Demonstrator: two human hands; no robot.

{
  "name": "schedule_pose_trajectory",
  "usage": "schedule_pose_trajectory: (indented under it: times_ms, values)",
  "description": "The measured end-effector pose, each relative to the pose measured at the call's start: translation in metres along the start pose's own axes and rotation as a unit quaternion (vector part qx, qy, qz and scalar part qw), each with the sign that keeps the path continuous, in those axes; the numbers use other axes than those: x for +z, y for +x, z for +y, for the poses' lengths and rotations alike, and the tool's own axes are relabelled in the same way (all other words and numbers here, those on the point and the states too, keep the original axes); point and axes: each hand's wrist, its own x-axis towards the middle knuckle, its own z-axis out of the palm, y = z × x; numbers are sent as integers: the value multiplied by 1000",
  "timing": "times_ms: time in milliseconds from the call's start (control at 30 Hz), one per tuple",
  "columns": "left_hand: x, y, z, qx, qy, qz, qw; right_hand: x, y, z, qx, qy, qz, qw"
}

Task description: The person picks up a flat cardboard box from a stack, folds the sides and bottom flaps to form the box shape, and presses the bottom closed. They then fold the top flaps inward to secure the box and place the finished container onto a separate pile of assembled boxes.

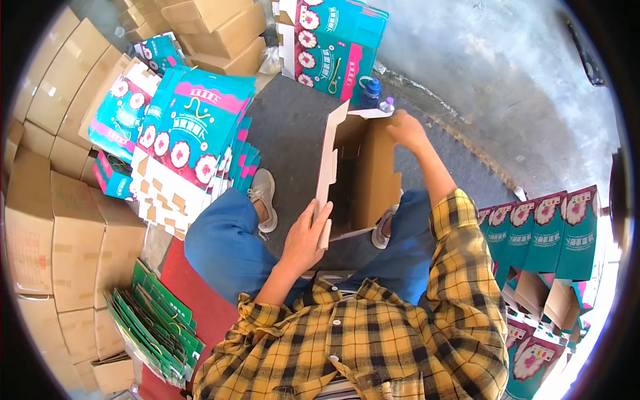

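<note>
A partly folded cardboard carton (379, 175) stands opened up between my knees, its brown inside facing me. Along its left side runs a pale edge with notched tabs (327, 159). My left hand (305, 238) is closed on the near-left edge of this carton, thumb and fingers around the board. At the far-right corner, my right hand (408, 131) has bent fingers gripping the carton's upper edge next to a white flap (371, 113). The carton's outer faces are mostly hidden from me.
Flat printed teal cartons (193, 110) are stacked at left, beside piled brown boxes (75, 233). Green folded sheets (157, 327) lie lower left. More teal cartons (333, 47) stand beyond, near a blue-capped bottle (371, 92). Set-up teal boxes (540, 233) line the right.
</note>
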Motion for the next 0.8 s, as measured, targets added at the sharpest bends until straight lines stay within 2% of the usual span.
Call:
schedule_pose_trajectory:
  times_ms: [33, 67, 133, 167, 200, 267, 400, 533, 600, 667, 733, 800]
  values:
    - [-2, 2, 0, 19, 5, 1, 1000, -3, -8, -6, -4, -61, 97, 993]
    - [-2, 3, -1, 19, 5, -4, 1000, -6, -13, -11, -1, -59, 95, 994]
    - [-2, 4, 0, 49, 45, -19, 998, -10, -20, -18, -169, -185, 212, 945]
    - [-1, 6, 1, 49, 43, -21, 998, -10, -19, -24, -243, -169, 259, 919]
    - [0, 8, 3, 51, 32, -20, 998, -11, -14, -24, -242, -170, 258, 920]
    - [3, 11, 5, 51, 22, -22, 998, -11, -5, -27, -342, -282, 175, 879]
    - [6, 16, 7, 48, 25, -22, 998, 1, 3, -31, -307, -377, 90, 869]
    - [13, 17, 9, 57, 47, -29, 997, 10, -7, -35, -304, -328, 52, 893]
    - [15, 18, 10, 57, 47, -36, 997, 18, -4, -36, -317, -337, 126, 878]
    - [14, 18, 11, 58, 50, -39, 996, 14, 6, -39, -296, -339, 94, 888]
    - [13, 19, 13, 68, 43, -44, 996, 6, 13, -43, -209, -252, 88, 941]
    - [12, 21, 12, 74, 38, -50, 995, 4, 26, -38, -234, -220, 112, 940]
